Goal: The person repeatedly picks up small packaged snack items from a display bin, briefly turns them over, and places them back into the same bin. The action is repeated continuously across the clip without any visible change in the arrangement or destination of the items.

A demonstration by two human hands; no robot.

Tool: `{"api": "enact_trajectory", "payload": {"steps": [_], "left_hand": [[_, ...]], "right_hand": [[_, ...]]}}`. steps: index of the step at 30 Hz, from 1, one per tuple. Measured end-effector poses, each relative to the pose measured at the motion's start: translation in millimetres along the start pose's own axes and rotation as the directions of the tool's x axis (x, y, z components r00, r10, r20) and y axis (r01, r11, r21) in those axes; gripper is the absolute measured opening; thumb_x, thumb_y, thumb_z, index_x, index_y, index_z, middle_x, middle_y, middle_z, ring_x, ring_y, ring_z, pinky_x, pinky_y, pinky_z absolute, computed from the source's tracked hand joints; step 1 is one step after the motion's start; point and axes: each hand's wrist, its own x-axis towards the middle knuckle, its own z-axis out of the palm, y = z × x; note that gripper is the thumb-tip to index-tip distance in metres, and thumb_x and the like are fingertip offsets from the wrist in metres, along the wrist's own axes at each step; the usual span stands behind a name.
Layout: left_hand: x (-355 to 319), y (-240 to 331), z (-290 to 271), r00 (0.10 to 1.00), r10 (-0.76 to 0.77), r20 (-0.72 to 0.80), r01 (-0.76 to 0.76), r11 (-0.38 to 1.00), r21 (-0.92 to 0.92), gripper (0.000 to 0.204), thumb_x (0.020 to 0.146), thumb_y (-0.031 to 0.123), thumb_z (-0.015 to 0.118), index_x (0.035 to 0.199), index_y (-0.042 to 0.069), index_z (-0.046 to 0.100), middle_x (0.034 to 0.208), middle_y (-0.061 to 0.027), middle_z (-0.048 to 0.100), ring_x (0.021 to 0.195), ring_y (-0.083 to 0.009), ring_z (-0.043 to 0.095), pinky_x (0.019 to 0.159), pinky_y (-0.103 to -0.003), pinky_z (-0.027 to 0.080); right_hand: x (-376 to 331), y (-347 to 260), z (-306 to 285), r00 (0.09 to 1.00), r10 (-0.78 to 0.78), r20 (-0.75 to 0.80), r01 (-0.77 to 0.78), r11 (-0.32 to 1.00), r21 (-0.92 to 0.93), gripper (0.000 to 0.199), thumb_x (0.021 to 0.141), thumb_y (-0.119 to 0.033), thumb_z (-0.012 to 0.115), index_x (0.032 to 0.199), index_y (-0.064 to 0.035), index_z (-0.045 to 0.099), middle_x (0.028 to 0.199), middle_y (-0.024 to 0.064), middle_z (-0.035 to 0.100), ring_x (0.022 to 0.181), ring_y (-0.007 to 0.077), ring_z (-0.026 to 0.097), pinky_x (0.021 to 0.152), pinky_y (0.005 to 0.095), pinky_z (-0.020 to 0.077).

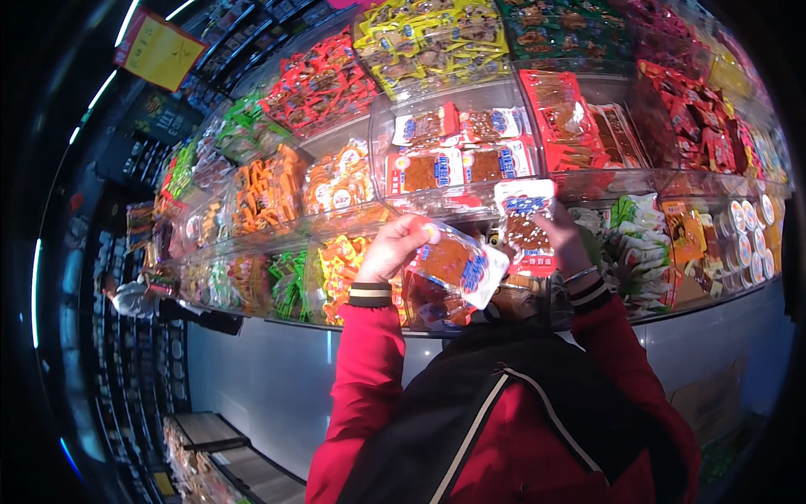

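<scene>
My left hand [389,248] pinches a flat snack packet [450,259] by its upper left corner. The packet has a clear window with brown contents, blue print and a white end, and it tilts down to the right. In my right hand [564,239] is a second snack packet [524,220] of the same kind, held upright by its right side. Both are in front of a clear bin [457,202] where several like packets [430,170] lie in two rows. Below my left hand, a packet with red edges [437,302] lies in the lower bin, partly covered.
Tiered clear bins hold yellow packets [432,38], red packets [319,84], orange packets [270,186] and round white-lidded tubs [743,218]. A yellow sign [159,50] hangs at upper left. Another person [138,296] stands far left. A wooden-topped display [243,462] stands at lower left.
</scene>
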Motion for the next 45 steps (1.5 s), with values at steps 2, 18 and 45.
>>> {"api": "enact_trajectory", "payload": {"steps": [2,18,45], "left_hand": [[4,21,25,0.999,-0.044,0.001,0.038,0.882,0.470,0.015,0.079,0.011,0.065,0.091,0.003,0.064,0.074,0.0034,0.059,0.068,-0.0055,0.050,0.061,-0.022,0.041],[6,-25,48,0.962,0.133,-0.238,-0.176,0.969,-0.172,0.057,0.080,-0.002,0.056,0.130,0.004,0.029,0.123,-0.0075,0.044,0.102,-0.0178,0.051,0.092,-0.030,0.041],[-41,-47,38,0.991,-0.099,-0.088,0.064,0.939,-0.339,0.041,0.079,-0.006,0.051,0.119,0.000,0.046,0.109,-0.0088,0.058,0.098,-0.0166,0.056,0.085,-0.030,0.045]], "right_hand": [[5,5,14,0.970,0.184,0.161,-0.205,0.971,0.126,0.036,0.086,-0.008,0.051,0.120,0.0013,0.044,0.108,0.0068,0.057,0.097,0.0142,0.053,0.085,0.0273,0.0418],[-30,-21,69,0.966,0.193,0.170,-0.220,0.962,0.161,0.048,0.079,0.003,0.053,0.124,-0.0016,0.037,0.111,0.0082,0.055,0.100,0.0152,0.054,0.085,0.0307,0.0451],[-56,-5,125,0.994,-0.010,-0.109,-0.010,0.983,-0.182,0.058,0.078,-0.006,0.060,0.129,-0.0025,0.034,0.104,0.0084,0.054,0.092,0.0112,0.051,0.079,0.0264,0.0442]]}}
